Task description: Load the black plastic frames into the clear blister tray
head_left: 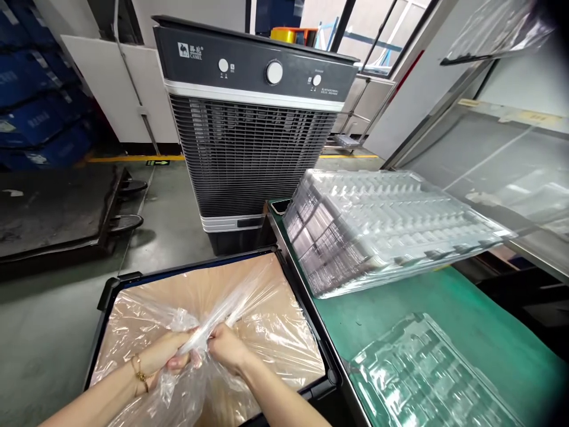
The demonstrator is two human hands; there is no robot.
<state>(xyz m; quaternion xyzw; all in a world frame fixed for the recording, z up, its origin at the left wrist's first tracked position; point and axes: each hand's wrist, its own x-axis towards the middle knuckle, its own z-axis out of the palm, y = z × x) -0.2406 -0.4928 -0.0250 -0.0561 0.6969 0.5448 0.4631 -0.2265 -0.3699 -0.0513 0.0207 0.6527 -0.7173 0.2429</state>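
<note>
A clear plastic bag point(267, 284) is drawn tight over a sheet of brown cardboard point(191, 290) inside a black-rimmed crate point(329, 379). Gathered folds of the film meet near the middle, where both hands grip them. My left hand point(171, 353), with a gold bracelet at the wrist, is closed around the bunched plastic. Just to its right, my right hand point(226, 347) is closed on the same twisted film. Some loose film hangs below and between my wrists. The fingertips are partly hidden in the folds.
Right of the crate, a green-topped table point(355, 320) bears a tall stack of clear plastic trays point(329, 237) and a single clear tray point(427, 373). An air cooler point(253, 136) stands behind. Blue crates point(35, 101) and a dark cart point(53, 213) are at left.
</note>
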